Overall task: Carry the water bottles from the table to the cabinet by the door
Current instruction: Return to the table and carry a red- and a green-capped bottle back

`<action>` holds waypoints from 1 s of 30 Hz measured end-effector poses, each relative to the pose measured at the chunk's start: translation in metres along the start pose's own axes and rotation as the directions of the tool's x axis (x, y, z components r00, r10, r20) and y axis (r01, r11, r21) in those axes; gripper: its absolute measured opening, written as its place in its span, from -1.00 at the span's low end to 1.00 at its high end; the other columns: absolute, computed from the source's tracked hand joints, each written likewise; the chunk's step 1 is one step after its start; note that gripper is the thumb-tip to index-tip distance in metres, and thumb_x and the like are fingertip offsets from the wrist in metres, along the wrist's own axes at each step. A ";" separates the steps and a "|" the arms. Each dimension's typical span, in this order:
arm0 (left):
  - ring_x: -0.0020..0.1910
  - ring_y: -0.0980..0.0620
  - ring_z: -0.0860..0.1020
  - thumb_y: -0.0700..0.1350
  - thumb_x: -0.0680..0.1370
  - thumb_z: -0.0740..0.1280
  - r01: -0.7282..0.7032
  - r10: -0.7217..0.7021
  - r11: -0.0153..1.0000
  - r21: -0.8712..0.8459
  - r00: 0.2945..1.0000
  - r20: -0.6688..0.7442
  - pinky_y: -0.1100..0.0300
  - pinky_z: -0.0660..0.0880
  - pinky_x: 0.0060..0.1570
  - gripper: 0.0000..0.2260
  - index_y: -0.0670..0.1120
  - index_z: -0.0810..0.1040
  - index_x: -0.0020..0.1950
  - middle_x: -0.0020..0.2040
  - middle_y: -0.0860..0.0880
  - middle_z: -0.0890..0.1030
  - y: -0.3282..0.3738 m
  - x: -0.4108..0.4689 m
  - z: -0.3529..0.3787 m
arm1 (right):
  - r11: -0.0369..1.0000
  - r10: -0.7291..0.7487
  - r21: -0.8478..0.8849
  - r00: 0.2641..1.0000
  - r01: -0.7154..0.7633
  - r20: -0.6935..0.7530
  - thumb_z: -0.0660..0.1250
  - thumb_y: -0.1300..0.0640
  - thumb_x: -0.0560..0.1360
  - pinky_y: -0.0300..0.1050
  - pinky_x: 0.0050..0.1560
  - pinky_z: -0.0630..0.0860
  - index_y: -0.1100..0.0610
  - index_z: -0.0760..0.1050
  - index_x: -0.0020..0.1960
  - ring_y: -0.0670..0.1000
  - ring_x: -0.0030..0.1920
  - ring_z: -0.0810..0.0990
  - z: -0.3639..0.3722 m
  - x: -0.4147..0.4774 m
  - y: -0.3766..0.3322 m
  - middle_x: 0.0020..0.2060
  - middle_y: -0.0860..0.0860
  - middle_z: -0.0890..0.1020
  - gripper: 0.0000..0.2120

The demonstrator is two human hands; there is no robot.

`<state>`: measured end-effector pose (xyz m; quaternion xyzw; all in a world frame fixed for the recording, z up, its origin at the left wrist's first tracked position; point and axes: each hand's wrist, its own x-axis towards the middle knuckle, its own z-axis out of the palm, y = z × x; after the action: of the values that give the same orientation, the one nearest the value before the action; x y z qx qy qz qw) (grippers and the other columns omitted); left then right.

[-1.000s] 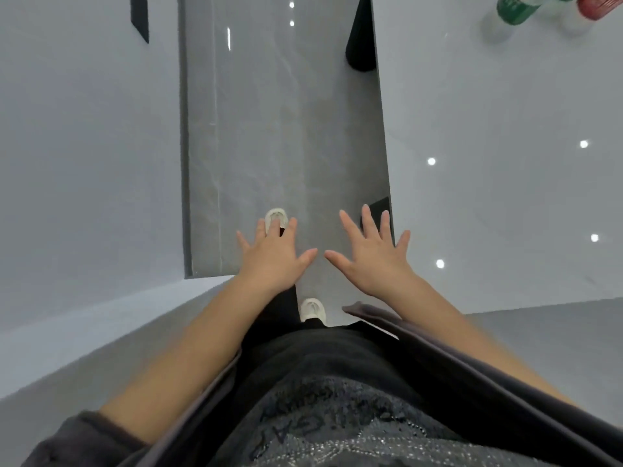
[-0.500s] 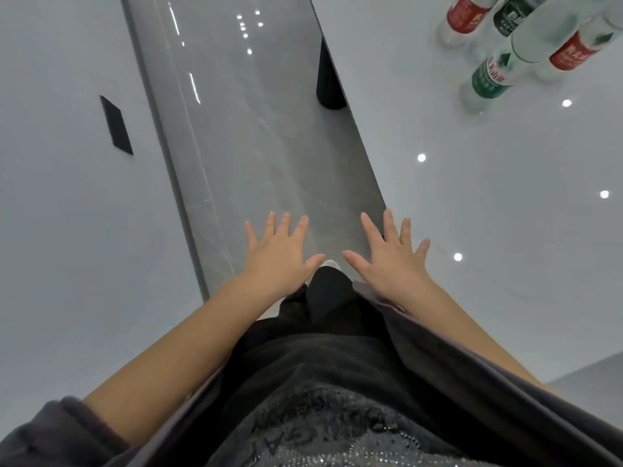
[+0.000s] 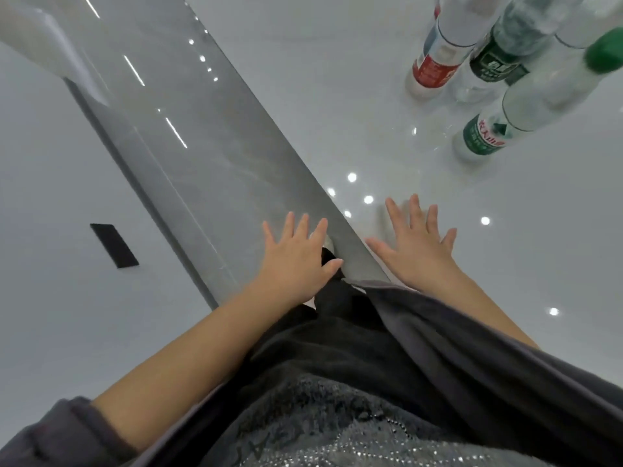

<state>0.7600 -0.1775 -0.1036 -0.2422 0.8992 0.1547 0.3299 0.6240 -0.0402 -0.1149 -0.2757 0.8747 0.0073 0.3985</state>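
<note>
Several clear water bottles stand at the top right on a glossy white table (image 3: 387,106): one with a red label (image 3: 433,70), one with a dark green label (image 3: 499,64), and one with a green label and green cap (image 3: 485,136). My left hand (image 3: 296,261) hovers over the floor just left of the table edge, fingers spread, holding nothing. My right hand (image 3: 414,244) is over the table's near part, fingers spread and empty, well short of the bottles.
A strip of grey tiled floor (image 3: 188,143) runs between the table and a white wall or panel (image 3: 50,197) on the left, which bears a small black rectangle (image 3: 114,246). My shoe tip shows below my left hand.
The view has swung right and closer to the table, so the bottles now appear larger. My right hand has moved from beside the table edge to over the tabletop. Both hands stay spread.
</note>
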 end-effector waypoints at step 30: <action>0.52 0.01 0.18 0.12 0.42 0.48 -0.564 0.608 0.740 -0.365 0.794 0.004 0.03 0.21 0.46 -0.08 -0.01 -0.02 0.58 0.56 0.00 0.17 0.027 0.276 -0.204 | 0.120 0.893 0.992 0.433 0.036 -0.124 0.52 -0.02 0.36 0.11 0.47 0.24 0.00 -0.02 0.57 -0.01 0.50 0.22 -0.074 0.107 -0.040 0.51 -0.09 0.23 -0.03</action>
<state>0.4566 -0.3364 -0.1346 0.0093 0.8658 0.4205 0.2713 0.5353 -0.1427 -0.1314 0.3493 0.8097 -0.4693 0.0468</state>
